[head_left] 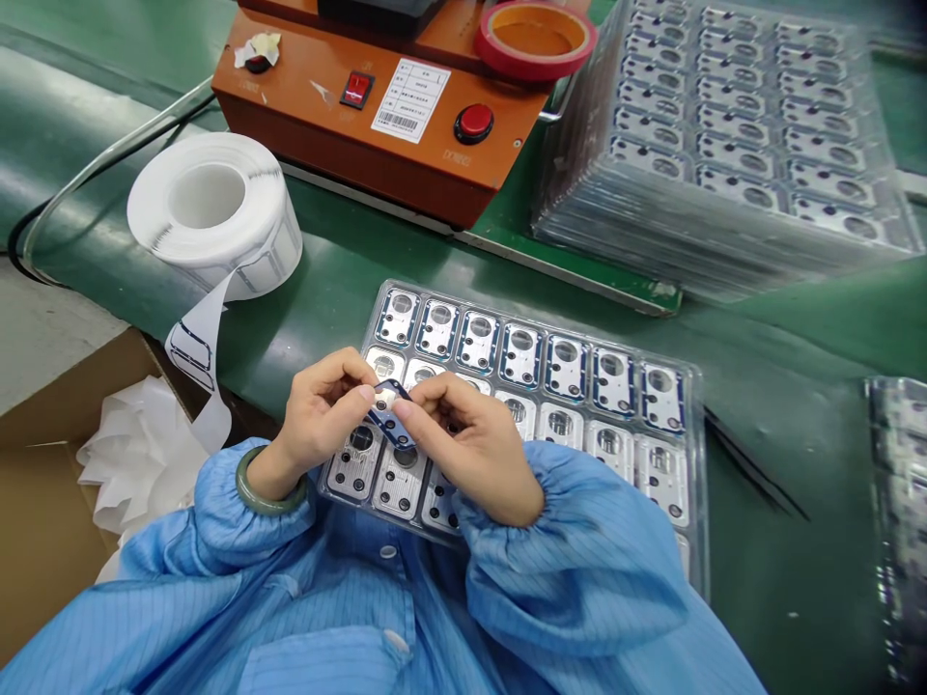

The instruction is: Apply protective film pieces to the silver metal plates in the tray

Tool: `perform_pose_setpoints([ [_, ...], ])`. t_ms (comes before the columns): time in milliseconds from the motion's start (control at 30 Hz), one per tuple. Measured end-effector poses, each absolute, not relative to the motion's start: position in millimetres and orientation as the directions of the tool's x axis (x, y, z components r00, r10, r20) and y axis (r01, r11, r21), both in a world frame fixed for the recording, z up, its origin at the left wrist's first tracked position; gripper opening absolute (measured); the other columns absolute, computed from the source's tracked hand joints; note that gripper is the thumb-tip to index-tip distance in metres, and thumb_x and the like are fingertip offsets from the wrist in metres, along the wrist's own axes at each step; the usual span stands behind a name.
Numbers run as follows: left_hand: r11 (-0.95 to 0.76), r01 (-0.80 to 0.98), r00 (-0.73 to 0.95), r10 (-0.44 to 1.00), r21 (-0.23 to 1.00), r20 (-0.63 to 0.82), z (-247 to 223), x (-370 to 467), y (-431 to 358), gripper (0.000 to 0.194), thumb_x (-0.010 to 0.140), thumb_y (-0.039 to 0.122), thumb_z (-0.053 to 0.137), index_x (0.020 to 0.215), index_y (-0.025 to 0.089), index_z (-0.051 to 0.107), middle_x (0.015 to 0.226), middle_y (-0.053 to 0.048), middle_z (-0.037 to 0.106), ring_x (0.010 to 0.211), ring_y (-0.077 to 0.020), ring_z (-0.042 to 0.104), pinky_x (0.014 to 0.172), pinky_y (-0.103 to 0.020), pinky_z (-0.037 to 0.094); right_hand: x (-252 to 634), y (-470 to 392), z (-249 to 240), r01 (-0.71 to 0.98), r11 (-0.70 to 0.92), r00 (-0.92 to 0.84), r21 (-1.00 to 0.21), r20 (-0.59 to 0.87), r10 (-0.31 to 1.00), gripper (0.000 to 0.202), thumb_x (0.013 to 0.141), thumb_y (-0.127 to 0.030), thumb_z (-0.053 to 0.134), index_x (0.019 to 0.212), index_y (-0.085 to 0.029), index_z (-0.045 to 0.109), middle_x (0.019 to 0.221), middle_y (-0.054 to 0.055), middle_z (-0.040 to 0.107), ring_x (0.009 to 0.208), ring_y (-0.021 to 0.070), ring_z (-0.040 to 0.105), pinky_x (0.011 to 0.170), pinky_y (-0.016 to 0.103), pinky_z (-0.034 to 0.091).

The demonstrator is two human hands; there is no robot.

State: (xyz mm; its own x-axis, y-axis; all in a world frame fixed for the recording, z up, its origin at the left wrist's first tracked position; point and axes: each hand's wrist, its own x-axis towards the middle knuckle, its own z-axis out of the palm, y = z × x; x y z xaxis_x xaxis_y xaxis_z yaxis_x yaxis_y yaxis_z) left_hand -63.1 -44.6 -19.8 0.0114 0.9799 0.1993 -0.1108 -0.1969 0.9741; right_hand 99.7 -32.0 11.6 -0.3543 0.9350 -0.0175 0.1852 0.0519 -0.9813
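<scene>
Left hand (319,420) and right hand (474,439) both pinch one blue-edged plate (387,425) above the plastic tray (696,463); green desk (768,579) extends beyond its right edge.

Small plate (395,431) pinched between my left hand (325,410) and right hand (474,439)
Thin, rectangular, rounded corners; silver face, dark blue border, dark round holes; upper part partly covered by my grip, lower end sticks out free; tilted, long side slanting down to the right; I've got it above the left part of the clear tray (699,512)
</scene>
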Motion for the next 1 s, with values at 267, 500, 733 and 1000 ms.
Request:
perform_pose_setpoints([
  [267, -0.138, -0.120, 0.089, 0.985, 0.983, 0.149, -20, -69, -42, 0.011, 0.079, 0.017, 0.055, 0.067, 0.016, 0.055, 0.059, 0.003, 0.046, 0.050, -0.0069, 0.038, 0.047, -0.020, 0.030, 101, -31, 12, 0.204, 0.050, -0.415, -0.978, -0.040, 0.909, 0.014, 0.080, -0.027, 0.061, 0.071, -0.019, 0.055, 0.053, -0.006, 0.044, 0.046, 0.0070, 0.037, 0.043, 0.021, 0.030],
  [500, -0.145, -0.129, 0.154, 0.974, 0.981, 0.164, -19, -75, -39, 0.009, 0.072, 0.010, 0.054, 0.069, 0.016, 0.058, 0.059, 0.003, 0.049, 0.051, -0.0071, 0.040, 0.048, -0.020, 0.031, 102, -29, 11, 0.223, 0.099, -0.412, -0.970, -0.002, 0.911, 0.014, 0.081, -0.026, 0.061, 0.071, -0.018, 0.055, 0.052, -0.006, 0.044, 0.046, 0.0070, 0.037, 0.044, 0.021, 0.031],
  [733, -0.103, -0.164, 0.171, 0.977, 0.981, 0.131, -18, -75, -39, 0.010, 0.070, 0.008, 0.053, 0.069, 0.015, 0.059, 0.062, 0.003, 0.051, 0.051, -0.0068, 0.042, 0.047, -0.019, 0.031, 102, -28, 12, 0.239, 0.082, -0.398, -0.968, -0.021, 0.917, 0.014, 0.080, -0.026, 0.062, 0.071, -0.018, 0.057, 0.053, -0.005, 0.046, 0.046, 0.0069, 0.037, 0.044, 0.021, 0.030],
  [1000, -0.083, -0.152, 0.159, 0.982, 0.985, 0.107, -16, -75, -41, 0.012, 0.065, 0.006, 0.055, 0.070, 0.016, 0.060, 0.059, 0.002, 0.052, 0.051, -0.0080, 0.045, 0.047, -0.019, 0.035, 103, -27, 11, 0.258, 0.043, -0.366, -0.965, -0.057, 0.929, 0.016, 0.079, -0.030, 0.063, 0.070, -0.018, 0.058, 0.055, -0.004, 0.048, 0.048, 0.0078, 0.038, 0.045, 0.022, 0.033],
])
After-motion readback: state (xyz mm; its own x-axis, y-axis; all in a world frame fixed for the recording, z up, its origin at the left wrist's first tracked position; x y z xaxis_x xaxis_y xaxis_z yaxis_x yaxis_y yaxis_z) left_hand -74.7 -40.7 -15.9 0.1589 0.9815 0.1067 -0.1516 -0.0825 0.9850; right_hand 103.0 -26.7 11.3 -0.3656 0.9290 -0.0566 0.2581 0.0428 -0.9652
